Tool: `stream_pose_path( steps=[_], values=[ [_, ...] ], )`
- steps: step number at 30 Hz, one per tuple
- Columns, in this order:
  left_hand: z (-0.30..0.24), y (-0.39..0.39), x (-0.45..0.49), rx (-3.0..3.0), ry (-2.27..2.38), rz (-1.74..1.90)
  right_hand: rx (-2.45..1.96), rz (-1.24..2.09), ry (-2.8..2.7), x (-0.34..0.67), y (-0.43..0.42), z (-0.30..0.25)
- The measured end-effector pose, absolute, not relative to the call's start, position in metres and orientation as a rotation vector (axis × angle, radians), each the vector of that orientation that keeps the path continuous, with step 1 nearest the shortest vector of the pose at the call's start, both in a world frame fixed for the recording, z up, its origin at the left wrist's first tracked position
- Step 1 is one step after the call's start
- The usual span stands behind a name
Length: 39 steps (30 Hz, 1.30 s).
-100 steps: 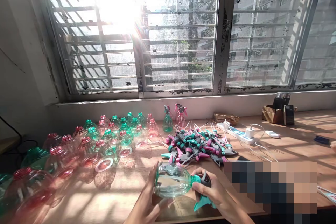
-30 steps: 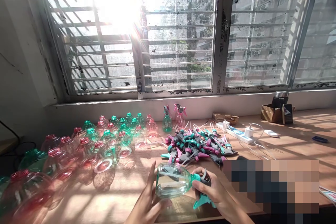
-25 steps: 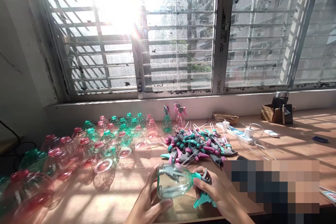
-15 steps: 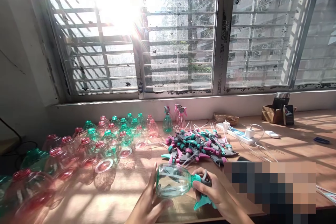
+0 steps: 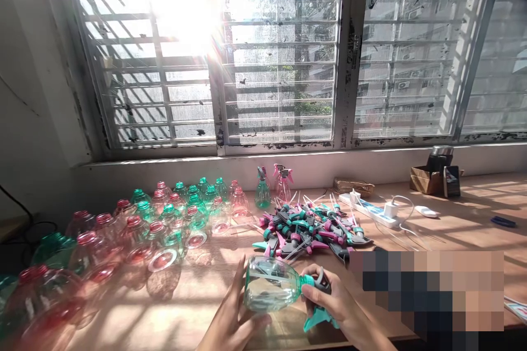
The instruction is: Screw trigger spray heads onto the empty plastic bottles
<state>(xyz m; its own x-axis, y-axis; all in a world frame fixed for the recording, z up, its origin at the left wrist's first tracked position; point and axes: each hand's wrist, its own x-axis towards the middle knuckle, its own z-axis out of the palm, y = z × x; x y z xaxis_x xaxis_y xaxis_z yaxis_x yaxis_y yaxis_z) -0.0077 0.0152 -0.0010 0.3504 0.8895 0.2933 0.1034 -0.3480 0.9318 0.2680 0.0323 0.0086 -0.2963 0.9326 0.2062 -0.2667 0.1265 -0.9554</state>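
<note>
A clear green spray bottle (image 5: 272, 284) lies sideways in the air between my hands, its base to the left. My left hand (image 5: 236, 312) holds the base end, fingers behind it and thumb along the underside. At the neck, my right hand (image 5: 329, 296) is closed round the teal collar and grey-and-teal trigger sprayer (image 5: 319, 318). The sprayer sits on the bottle's mouth, and a pale tube shows inside the bottle. Just beyond my hands is a heap of grey, pink and teal trigger sprayers (image 5: 304, 225).
Several open pink and green bottles (image 5: 164, 230) stand on the left of the wooden table (image 5: 135, 318). Two fitted spray bottles (image 5: 263, 192) stand by the wall. A power strip (image 5: 368, 208), a cardboard box (image 5: 424, 180) and a phone (image 5: 452, 181) are at right, behind a blurred patch.
The bottle and both hands stay almost where they were, with barely any visible shift. The blurred patch at right has moved slightly.
</note>
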Motion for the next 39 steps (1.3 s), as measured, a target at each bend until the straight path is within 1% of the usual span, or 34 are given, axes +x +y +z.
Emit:
stream_pose_path(
  steps=[6,13,18,28,39],
  values=[
    [0.009,0.012,-0.004,1.647,0.823,1.118,-0.73,1.415,-1.32,0.267,0.032,0.008],
    [-0.002,0.014,-0.005,1.692,0.875,1.093,-0.742,1.407,-1.336,0.267,0.031,0.011],
    [0.001,0.015,-0.007,1.813,0.999,1.085,-0.749,1.399,-1.348,0.266,0.031,0.012],
    [0.005,0.012,-0.002,1.643,0.903,1.065,-0.754,1.408,-1.334,0.268,0.029,0.014],
    [-0.002,0.018,-0.007,1.709,0.892,1.047,-0.777,1.409,-1.325,0.267,0.031,0.009]
  ],
)
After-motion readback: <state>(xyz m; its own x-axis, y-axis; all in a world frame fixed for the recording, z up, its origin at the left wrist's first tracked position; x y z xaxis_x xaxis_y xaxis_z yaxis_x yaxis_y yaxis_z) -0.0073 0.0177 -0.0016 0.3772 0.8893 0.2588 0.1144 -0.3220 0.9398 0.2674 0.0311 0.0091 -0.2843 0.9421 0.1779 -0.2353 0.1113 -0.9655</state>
